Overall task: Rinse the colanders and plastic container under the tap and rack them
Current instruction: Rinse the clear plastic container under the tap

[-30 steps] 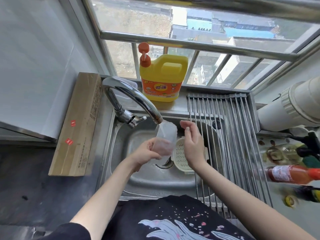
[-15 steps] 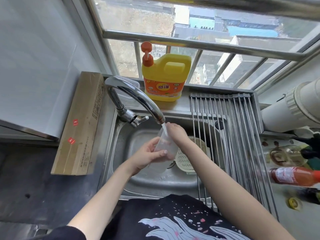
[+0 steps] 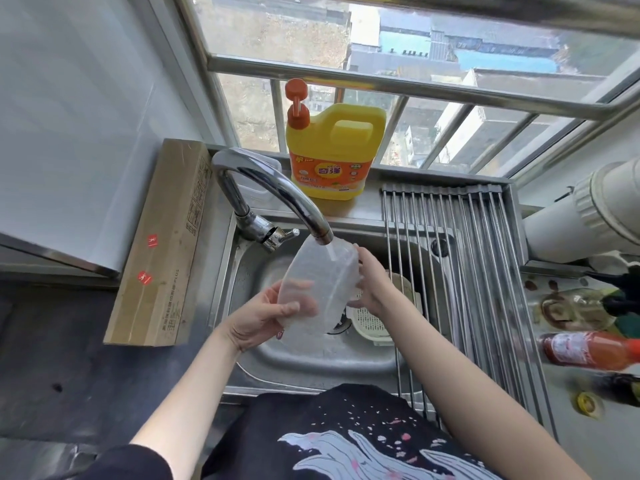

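Currently the step in hand is rinsing the plastic container [image 3: 317, 282] under the tap [image 3: 277, 192], above the sink [image 3: 311, 355]. The left hand [image 3: 266, 320] grips its lower end, thumb curled over the wall; keep this grip firm, as wet plastic probably slips. Turn the container so the stream reaches every inner face. It is translucent, oval and tilted, its upper end touching the spout. The right hand [image 3: 372, 282] steadies the far side, fingers curled against it. One colander [image 3: 372, 320] waits in the basin; the rack [image 3: 467, 271] lies beyond.
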Demonstrator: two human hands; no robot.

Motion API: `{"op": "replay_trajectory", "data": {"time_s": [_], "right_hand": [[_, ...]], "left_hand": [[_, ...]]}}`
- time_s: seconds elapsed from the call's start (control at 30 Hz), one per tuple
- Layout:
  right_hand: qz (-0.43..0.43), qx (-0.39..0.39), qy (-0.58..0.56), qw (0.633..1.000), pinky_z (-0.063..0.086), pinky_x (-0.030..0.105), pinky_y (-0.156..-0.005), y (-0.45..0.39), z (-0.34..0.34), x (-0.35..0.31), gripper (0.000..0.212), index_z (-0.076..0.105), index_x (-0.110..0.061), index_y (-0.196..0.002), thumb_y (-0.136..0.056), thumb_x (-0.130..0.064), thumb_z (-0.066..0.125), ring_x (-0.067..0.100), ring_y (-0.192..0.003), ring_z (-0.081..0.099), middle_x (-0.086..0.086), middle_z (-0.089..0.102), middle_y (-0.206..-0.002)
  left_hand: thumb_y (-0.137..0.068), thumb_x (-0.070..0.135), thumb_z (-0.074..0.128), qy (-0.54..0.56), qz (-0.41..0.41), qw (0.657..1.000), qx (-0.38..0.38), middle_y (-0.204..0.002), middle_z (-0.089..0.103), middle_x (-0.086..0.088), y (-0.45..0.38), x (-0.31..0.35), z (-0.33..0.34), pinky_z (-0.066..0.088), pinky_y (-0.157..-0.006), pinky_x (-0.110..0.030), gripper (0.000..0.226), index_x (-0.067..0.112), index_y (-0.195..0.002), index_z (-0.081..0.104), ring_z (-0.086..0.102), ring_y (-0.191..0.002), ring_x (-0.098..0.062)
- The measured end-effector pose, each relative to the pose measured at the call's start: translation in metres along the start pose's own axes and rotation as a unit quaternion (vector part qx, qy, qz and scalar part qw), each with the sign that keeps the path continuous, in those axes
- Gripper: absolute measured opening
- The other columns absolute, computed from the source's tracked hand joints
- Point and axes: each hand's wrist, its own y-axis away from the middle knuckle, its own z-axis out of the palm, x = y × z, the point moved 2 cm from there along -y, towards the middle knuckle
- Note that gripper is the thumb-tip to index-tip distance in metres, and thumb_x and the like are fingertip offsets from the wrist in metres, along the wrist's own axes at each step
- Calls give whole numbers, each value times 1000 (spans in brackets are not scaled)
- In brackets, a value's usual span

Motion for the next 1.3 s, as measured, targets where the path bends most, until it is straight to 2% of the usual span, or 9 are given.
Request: {"op": "replay_trajectory", "data": {"time_s": [0.13,0.3,0.47,0.6,0.73,0.9,0.97,1.13,1.3], "right_hand": [[57,-93,-34,993,48,53,-84,6,5,0,52,58,-21,-121,-90,-59,41,32,-107,58,8,62,-119],[-85,6,7,996,49,39,-79,6,15,-1,33,64,-23,-111,-85,-36,48,25,-104,60,4,66,-113],[-252,-5,147,956,45,33,-97,13,20,1,29,63,-24,-117,-94,-17,48,19,-116,57,-1,65,-120],[-332,126,401,844,7,53,-118,24,26,2,40,49,-22,-137,-99,-25,38,21,-140,32,-2,48,-144],[-291,180,602,721,-18,62,-106,38,44,19,65,15,-22,-152,-95,-54,19,14,-148,2,-6,13,-159],[-117,159,483,853,12,64,-110,9,18,-19,43,47,-20,-131,-98,-26,20,30,-127,45,5,51,-137],[-87,139,508,846,10,68,-109,14,24,-22,41,49,-11,-128,-99,-21,23,34,-127,46,12,52,-134],[-284,166,574,750,-4,60,-113,60,63,20,50,22,-31,-149,-101,-43,17,24,-146,12,-5,27,-156],[-118,130,449,876,36,48,-103,8,29,-29,38,50,-8,-126,-102,-22,25,33,-124,49,10,53,-133]], "left_hand": [[-50,20,92,-113,-53,992,-16,-98,73,-7,-1,2,-3,52,-81,-27,59,25,-105,72,68,-99,-23],[-77,41,70,-32,-65,996,-47,-133,55,-17,-6,24,-4,48,-100,-39,75,9,-139,43,56,-120,-32],[-93,51,33,-199,0,954,226,-71,75,-5,-37,14,15,53,-64,-27,55,9,-89,69,71,-62,-13],[-98,47,31,-216,23,925,312,-62,71,0,-42,4,18,39,-53,-23,50,16,-84,67,65,-53,-11],[-101,36,35,-235,69,924,294,-73,54,-12,-50,5,34,37,-49,-22,34,15,-88,58,50,-61,-17],[-101,33,34,-286,94,914,272,-59,63,-3,-38,2,40,46,-46,-25,41,2,-86,56,61,-42,-13],[-101,34,33,-291,90,906,292,-59,66,-1,-36,-1,41,47,-47,-24,40,3,-90,56,64,-47,-16],[-102,31,35,-289,102,892,332,-83,60,-2,-47,6,33,45,-73,-29,32,11,-92,59,55,-78,-12],[-102,33,31,-293,88,911,277,-53,60,-5,-35,6,48,36,-37,-18,33,18,-80,49,58,-40,-13]]}}
